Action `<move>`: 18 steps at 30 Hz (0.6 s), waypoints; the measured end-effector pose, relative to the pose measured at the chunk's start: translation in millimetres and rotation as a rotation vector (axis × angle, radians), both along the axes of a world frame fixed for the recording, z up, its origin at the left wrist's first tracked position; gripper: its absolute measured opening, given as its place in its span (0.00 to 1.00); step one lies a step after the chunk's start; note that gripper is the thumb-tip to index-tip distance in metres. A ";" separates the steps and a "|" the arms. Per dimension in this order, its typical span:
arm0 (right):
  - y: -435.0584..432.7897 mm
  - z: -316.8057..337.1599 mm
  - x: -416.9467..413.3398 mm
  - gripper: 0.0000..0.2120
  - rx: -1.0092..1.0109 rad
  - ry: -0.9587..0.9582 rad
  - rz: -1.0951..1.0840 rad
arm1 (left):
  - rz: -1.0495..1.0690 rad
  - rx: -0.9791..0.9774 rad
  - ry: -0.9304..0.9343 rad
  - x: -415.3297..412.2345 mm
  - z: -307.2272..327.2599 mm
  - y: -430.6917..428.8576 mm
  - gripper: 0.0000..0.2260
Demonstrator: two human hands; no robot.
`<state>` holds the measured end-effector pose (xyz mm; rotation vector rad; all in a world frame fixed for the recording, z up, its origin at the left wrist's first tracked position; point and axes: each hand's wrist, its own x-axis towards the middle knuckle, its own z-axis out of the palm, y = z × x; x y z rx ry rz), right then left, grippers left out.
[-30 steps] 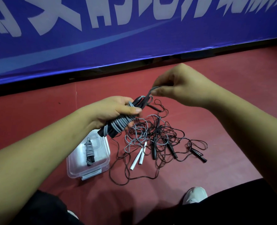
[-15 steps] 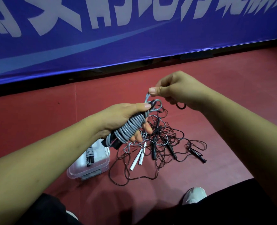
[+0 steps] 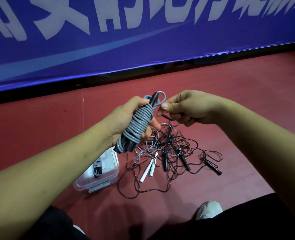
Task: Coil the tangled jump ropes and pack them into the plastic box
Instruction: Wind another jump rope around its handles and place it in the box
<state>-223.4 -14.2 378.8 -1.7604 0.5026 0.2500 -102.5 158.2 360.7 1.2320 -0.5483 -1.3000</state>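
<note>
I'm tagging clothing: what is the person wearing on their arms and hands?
Nothing visible: the left forearm and right forearm are bare to the frame edge, no sleeves, watch or bands. The left hand and right hand show no gloves or rings.

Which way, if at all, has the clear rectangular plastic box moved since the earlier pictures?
No. The clear plastic box stays put, same gap left of the two white handles.

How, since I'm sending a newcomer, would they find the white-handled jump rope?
On the red floor, right of the clear plastic box, lies a tangle of jump ropes. At its edge nearest the box lie two white handles side by side; every other handle is black.
</note>
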 end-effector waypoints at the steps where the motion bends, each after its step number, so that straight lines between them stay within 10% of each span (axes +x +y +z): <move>1: -0.2 1.1 -0.6 0.14 0.004 0.007 0.016 | -0.002 -0.012 0.002 0.0 0.9 -0.1 0.14; 11: 8.9 8.0 -0.8 0.16 -0.169 -0.034 0.027 | 0.073 -0.054 0.084 9.9 14.7 -2.0 0.16; 18: 13.7 41.8 -13.7 0.13 -0.771 -0.191 0.186 | 0.117 0.031 -0.290 22.4 6.0 -5.4 0.07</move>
